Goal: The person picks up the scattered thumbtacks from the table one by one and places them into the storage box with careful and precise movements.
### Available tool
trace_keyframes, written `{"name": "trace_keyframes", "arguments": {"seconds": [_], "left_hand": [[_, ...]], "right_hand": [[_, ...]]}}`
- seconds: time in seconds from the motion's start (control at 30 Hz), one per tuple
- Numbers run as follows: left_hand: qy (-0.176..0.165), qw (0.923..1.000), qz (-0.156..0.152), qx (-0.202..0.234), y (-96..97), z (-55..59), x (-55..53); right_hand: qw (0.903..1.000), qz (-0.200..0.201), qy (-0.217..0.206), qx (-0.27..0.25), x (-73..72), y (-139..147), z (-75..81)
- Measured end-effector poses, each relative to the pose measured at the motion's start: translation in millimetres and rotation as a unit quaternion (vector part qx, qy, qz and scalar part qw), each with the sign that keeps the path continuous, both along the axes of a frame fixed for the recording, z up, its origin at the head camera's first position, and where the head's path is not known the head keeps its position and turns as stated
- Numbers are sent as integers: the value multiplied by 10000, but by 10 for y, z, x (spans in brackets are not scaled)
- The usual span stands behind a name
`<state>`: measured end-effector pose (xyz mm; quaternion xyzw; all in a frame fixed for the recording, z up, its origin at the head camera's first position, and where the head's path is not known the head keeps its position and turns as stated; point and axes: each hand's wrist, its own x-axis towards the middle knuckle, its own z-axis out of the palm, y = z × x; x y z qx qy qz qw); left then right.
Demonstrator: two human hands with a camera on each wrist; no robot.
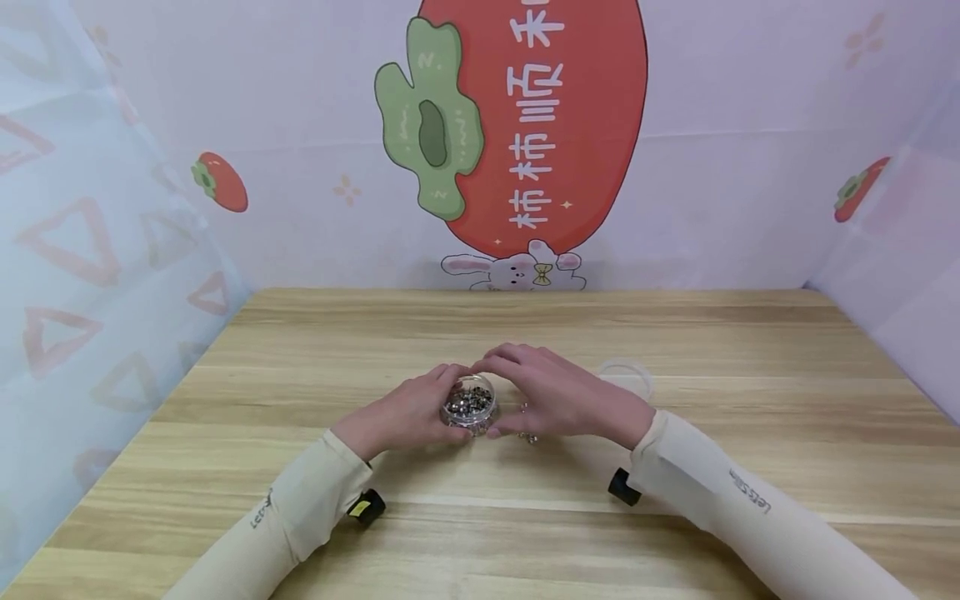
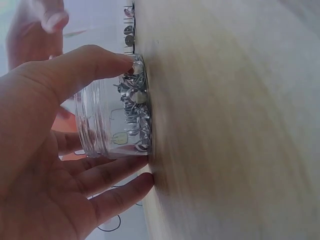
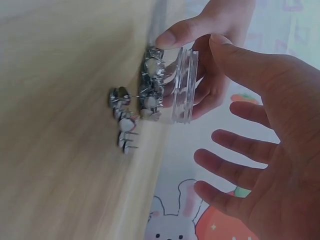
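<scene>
A small clear round jar (image 1: 471,407) stands on the wooden table, its threaded mouth uncovered. Silver thumbtacks (image 2: 135,107) lie heaped at its bottom. My left hand (image 1: 408,412) grips the jar from the left, thumb on the near side and fingers round the far side. My right hand (image 1: 555,392) arches over the table at the jar's right; its spread, slightly bent fingers (image 3: 230,172) hold nothing, and the thumb tip is close to the rim. Below the right palm several loose thumbtacks (image 3: 127,124) sit on the table beside the jar, partly hidden in the head view.
A clear round lid (image 1: 628,379) lies on the table behind the right wrist. The wooden tabletop (image 1: 337,333) meets a printed backdrop (image 1: 300,225) at the rear, with cloth walls on both sides.
</scene>
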<state>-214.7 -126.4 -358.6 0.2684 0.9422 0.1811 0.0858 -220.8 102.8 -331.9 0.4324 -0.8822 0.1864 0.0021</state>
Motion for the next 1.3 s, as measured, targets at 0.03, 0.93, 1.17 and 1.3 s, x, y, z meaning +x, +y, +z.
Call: {"name": "trace_keyframes", "arguments": {"seconds": [0.03, 0.93, 1.17, 1.3], "left_hand": [[-13, 10000, 12, 17, 1, 2, 1], [-45, 10000, 60, 64, 0, -8, 7], [-12, 10000, 54, 48, 3, 11, 13], [-21, 10000, 62, 41, 7, 9, 15]], "right_hand": [[10000, -30, 30, 32, 19, 28, -7], [9985, 232, 220, 437, 166, 343, -323], [9990, 309, 56, 318, 161, 319, -318], [9989, 290, 15, 362, 164, 312, -318]]}}
